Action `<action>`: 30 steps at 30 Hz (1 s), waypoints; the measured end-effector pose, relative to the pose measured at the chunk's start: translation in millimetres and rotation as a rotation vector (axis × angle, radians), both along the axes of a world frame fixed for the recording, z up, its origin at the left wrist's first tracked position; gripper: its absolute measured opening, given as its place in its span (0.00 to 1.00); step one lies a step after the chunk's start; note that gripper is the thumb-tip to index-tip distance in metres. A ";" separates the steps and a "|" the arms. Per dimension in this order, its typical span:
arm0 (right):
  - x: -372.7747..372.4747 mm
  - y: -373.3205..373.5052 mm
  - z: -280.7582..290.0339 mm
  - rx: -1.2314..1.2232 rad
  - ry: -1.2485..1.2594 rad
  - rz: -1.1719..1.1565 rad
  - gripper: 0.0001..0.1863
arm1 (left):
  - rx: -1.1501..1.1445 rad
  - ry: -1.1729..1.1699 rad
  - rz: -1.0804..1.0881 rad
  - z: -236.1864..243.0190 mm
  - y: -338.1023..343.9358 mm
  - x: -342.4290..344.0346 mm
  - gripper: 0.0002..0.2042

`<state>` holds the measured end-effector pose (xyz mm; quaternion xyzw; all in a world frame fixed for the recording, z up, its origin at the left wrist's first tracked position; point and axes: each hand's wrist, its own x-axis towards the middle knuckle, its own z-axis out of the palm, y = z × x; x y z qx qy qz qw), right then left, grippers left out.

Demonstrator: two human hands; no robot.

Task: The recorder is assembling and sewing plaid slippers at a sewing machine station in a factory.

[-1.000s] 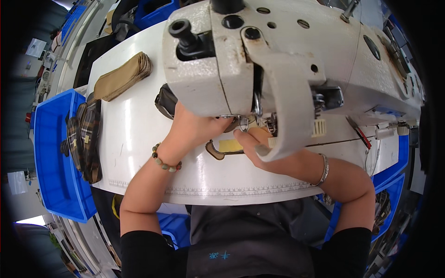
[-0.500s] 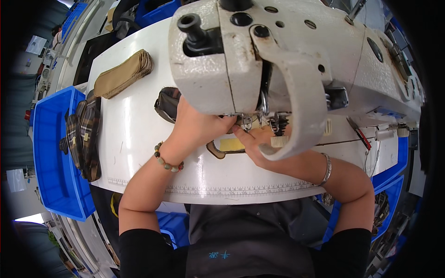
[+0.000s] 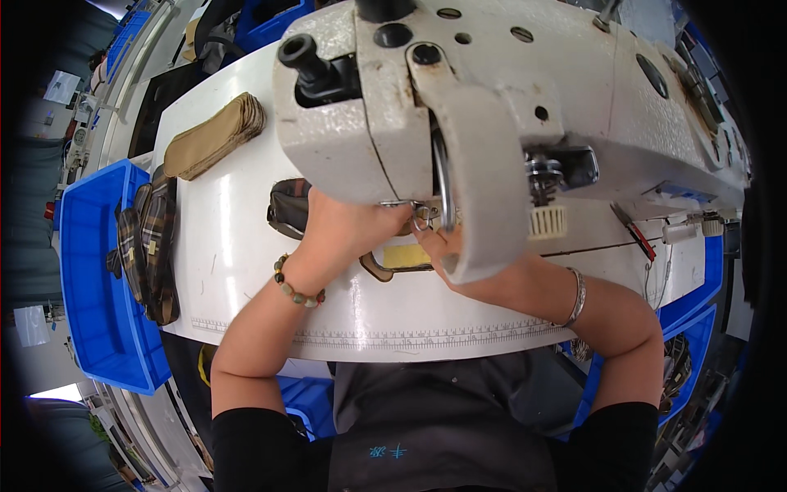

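Under the head of a white sewing machine, my hands meet beside the presser foot. My left hand is closed, its thumb and fingers pinching a dark fabric piece whose far end sticks out to the left behind the wrist. From the right, my right hand comes in with bent fingers, its thumb tip close to the left one. The machine's curved white guard hides part of it, and what it grips is hidden. Just below the hands lies a yellow strip beside a brown-edged piece.
A stack of tan fabric pieces lies at the table's far left. Plaid fabric items hang over the rim of a blue bin. Red-handled snips rest on the right. A printed ruler runs along the front edge.
The dark fabric piece sits slightly nearer to me. The sewing machine's head appears farther left in view, its guard covering more of the needle area. Both hands stay at nearly the same spot.
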<state>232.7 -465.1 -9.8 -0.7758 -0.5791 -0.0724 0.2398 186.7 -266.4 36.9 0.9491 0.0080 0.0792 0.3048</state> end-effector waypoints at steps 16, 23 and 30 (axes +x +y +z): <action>1.3 0.9 -4.9 -0.033 0.070 0.000 0.14 | 0.021 -0.029 -0.008 -0.4 6.4 -0.7 0.13; 3.0 -1.9 -5.5 0.071 0.074 0.045 0.13 | 0.150 0.217 -0.148 25.0 13.4 -21.1 0.17; 6.5 9.8 -14.6 0.141 0.102 -0.021 0.10 | 0.432 -0.019 -0.273 26.1 4.6 -30.1 0.13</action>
